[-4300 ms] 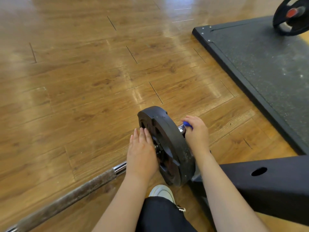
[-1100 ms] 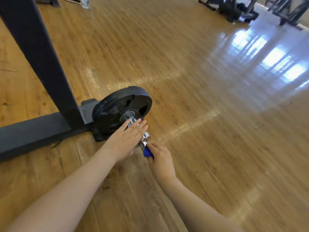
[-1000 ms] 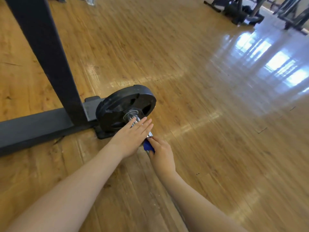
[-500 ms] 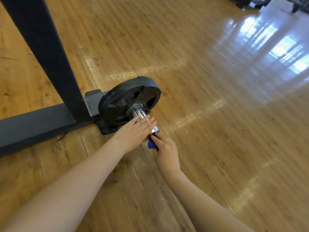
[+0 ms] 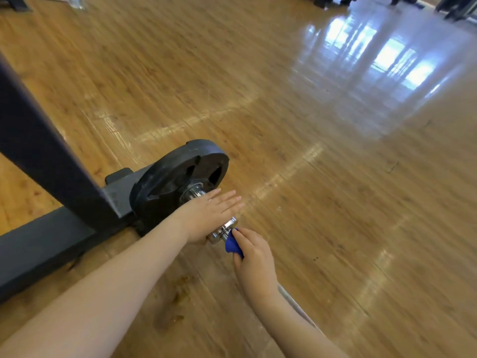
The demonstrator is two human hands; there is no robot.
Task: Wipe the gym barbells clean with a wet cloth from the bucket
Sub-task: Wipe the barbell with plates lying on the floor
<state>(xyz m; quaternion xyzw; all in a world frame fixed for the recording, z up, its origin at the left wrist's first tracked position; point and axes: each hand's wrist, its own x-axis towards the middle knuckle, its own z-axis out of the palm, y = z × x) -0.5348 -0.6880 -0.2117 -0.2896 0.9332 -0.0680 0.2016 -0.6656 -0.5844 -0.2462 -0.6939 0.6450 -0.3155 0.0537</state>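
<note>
— Glossy honey-coloured wooden plank floor (image 5: 322, 156) fills nearly the whole view, with pale window glare spread across its far right part. What is the biggest thing standing on it?

— That would be the dark grey steel rack frame (image 5: 49, 177) at the left: one slanted post rising out of a low base beam that lies flat on the floor.

— And the barbell?

— Its round black rubber weight plate (image 5: 178, 177) stands on edge right against the foot of that frame. From the plate's hub the short chrome barbell sleeve (image 5: 224, 229) sticks out toward the camera, low over the floor.

— Where are the hands?

— The left hand (image 5: 206, 215) lies flat across the top of the sleeve, fingers straight and held together, pointing right; it presses rather than grips. The right hand (image 5: 254, 257) is just below the sleeve's free end, fingers curled, pinching a small bright blue cloth (image 5: 232, 245).

— Does the cloth reach the metal?

— Yes, the cloth's upper edge touches the end face of the sleeve, and most of the cloth is tucked inside the right hand.

— Anything smaller?

— A few brown smudges (image 5: 180, 293) mark the planks between the two forearms.
</note>
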